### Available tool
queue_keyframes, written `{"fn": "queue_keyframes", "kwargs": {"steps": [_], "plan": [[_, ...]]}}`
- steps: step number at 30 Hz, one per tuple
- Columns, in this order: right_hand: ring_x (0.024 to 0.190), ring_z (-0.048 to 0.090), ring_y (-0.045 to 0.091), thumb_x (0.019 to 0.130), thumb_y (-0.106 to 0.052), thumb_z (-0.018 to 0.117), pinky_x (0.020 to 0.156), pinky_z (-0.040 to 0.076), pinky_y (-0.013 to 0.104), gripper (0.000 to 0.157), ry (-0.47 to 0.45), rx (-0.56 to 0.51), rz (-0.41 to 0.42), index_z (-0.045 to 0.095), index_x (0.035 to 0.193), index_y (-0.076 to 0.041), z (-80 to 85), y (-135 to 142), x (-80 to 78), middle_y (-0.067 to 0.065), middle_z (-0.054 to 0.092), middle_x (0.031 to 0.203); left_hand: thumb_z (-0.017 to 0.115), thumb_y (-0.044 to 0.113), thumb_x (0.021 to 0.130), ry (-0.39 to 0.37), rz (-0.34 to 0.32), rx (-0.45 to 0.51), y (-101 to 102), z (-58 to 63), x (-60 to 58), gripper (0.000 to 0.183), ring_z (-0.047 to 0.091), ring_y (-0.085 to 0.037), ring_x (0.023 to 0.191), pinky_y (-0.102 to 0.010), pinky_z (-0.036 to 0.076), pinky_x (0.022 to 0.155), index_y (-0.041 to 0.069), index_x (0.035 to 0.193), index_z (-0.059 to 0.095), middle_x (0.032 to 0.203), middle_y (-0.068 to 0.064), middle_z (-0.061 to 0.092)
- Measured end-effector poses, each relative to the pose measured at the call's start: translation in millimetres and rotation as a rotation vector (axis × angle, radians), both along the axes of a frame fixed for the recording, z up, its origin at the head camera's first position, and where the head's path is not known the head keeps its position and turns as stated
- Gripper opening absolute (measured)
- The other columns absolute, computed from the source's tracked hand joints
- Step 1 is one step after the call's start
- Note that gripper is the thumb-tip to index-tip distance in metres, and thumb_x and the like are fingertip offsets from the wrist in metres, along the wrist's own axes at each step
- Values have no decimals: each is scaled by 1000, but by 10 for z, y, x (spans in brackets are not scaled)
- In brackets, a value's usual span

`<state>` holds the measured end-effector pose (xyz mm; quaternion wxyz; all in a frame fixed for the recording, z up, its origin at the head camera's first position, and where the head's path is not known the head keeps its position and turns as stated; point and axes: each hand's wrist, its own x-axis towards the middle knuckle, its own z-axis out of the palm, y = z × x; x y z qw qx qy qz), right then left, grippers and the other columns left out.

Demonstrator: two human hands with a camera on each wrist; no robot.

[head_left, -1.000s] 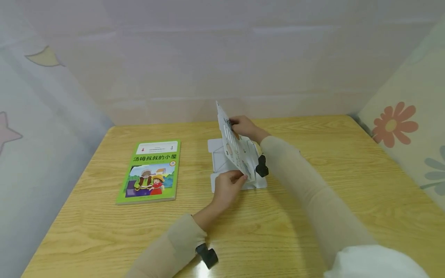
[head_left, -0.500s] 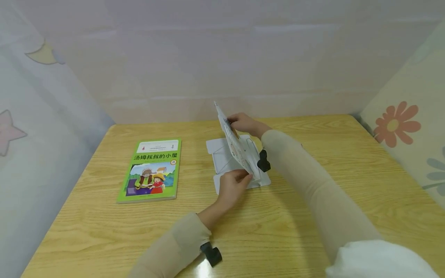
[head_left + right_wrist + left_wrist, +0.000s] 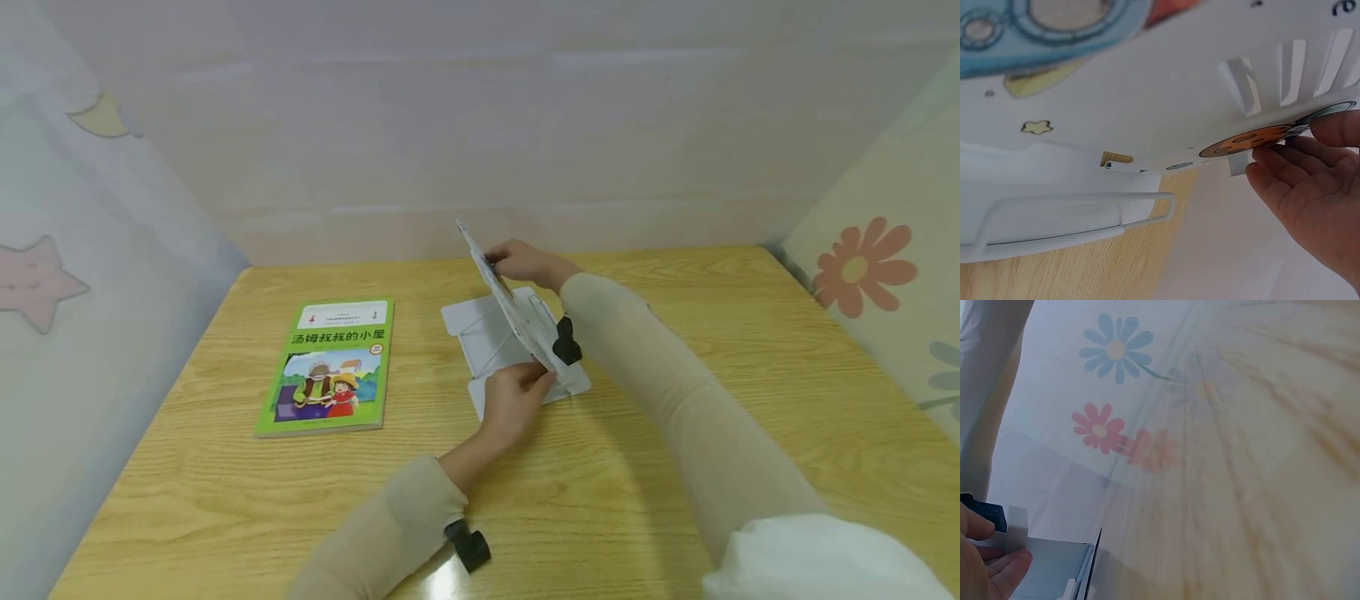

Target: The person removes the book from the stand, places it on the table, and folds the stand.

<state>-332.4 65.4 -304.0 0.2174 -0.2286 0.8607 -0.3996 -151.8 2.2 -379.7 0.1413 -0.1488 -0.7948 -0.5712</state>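
Head view | stand's white panel (image 3: 513, 315) is held tilted above its flat base (image 3: 480, 333), set on the tabletop (image 3: 750, 350) | near corner is pinched, thumb to fingers, by left hand (image 3: 513, 407), far edge by right hand (image 3: 527, 262) | wood strip is seen between base and green book (image 3: 327, 367), wider stretch rightward

The left hand (image 3: 512, 406) pinches; the right hand (image 3: 522, 262) grips beyond the left fingers (image 3: 517, 370), thumb (image 3: 1338, 128) opposite its own fingertips (image 3: 1259, 175). 2 sleeved forearms (image 3: 675, 375) extend behind the fingers.
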Motion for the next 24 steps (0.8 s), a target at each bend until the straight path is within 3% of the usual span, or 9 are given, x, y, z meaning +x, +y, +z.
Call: {"fn": "queue_keyframes", "kwargs": {"steps": [17, 24], "plan": [[103, 40, 22, 87, -1, 36, 87, 35, 37, 36, 9, 27, 55, 45, 121, 0, 19, -29, 7, 13, 48, 114, 58, 7, 81, -36, -7, 4, 69, 15, -26, 16, 61, -12, 74, -14, 47, 61, -6, 88, 65, 83, -12, 64], [115, 35, 24, 88, -3, 38, 93, 32, 37, 38, 27, 29, 57, 41, 126, 0, 47, 31, 12, 14, 43, 124, 58, 8, 81, -59, -42, -48, 30, 28, -19, 18, 61, -13, 76, -15, 47, 62, -6, 90, 65, 84, -11, 64]]}}
